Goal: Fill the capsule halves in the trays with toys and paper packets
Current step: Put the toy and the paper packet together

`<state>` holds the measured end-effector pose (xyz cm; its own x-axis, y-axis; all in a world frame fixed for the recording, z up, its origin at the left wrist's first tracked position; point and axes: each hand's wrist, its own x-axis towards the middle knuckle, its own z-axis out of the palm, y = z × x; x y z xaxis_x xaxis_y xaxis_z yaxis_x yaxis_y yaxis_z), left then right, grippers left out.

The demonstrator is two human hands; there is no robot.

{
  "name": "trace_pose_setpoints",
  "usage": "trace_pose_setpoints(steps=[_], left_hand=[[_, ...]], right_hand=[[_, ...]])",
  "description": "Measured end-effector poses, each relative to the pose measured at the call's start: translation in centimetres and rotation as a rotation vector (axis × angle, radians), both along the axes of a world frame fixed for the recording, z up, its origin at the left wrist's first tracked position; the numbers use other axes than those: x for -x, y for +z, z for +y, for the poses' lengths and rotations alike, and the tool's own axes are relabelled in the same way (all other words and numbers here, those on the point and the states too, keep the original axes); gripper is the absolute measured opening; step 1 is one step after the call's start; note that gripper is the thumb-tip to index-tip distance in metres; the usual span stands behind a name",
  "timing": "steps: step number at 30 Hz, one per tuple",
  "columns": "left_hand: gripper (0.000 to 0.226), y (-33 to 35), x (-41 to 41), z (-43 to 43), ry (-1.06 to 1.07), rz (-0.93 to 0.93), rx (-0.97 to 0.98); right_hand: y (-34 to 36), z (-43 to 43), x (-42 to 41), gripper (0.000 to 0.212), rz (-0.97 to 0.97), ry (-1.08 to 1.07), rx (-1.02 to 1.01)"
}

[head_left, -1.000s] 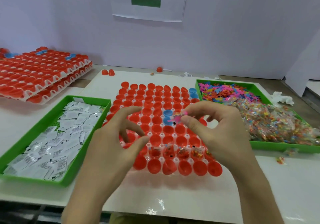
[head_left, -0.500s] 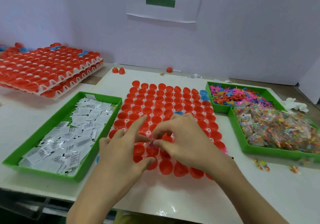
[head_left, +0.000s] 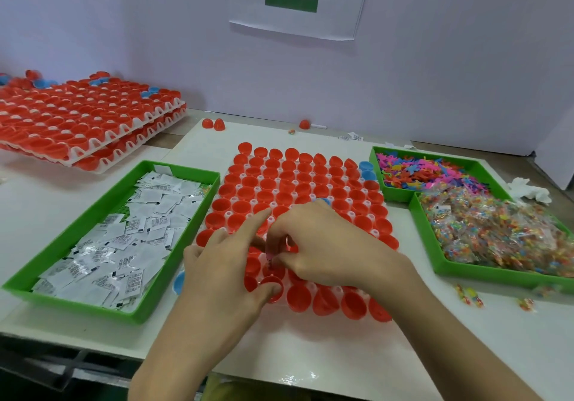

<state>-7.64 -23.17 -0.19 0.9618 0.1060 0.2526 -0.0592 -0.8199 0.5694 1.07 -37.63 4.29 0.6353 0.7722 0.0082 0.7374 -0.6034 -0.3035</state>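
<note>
Fingertips [head_left: 281, 259] of my right hand [head_left: 329, 245] curl inward and pinch a small pink toy [head_left: 269, 256] just above the near rows of red capsule halves [head_left: 289, 180], which sit in the white tray [head_left: 375, 233] at the centre of the table. My left hand [head_left: 223, 279] is just beside the right. Its index finger is straight and points away, and its thumb rests on the rim of 1 red half in the near row. I cannot tell whether its curled middle fingers also grip the toy. Left of the white tray, the green packet tray [head_left: 77, 229] holds white paper packets [head_left: 139, 229]. On the right, the green toy tray [head_left: 497, 278] has 2 compartments, with loose coloured toys [head_left: 416, 172] in the far 1 and bagged toys [head_left: 497, 229] in the near 1. Stacked trays [head_left: 124, 136] of red halves lie far left.
</note>
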Motion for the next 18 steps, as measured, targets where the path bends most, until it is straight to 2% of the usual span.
trace_pose_setpoints(steps=[6, 9, 18], left_hand=[[0.086, 0.6, 1.2, -0.2, 0.017, -0.148, 0.009], [0.08, 0.4, 2.0, -0.4, -0.035, -0.173, -0.09], [0.039, -0.1, 2.2, -0.1, -0.153, -0.237, -0.362]], right_hand=[[0.4, 0.0, 0.0, 0.014, 0.047, 0.012, -0.01], [0.4, -0.1, -0.1, 0.012, 0.057, 0.011, -0.022], [0.9, -0.2, -0.2, 0.01, 0.086, 0.023, -0.018]])
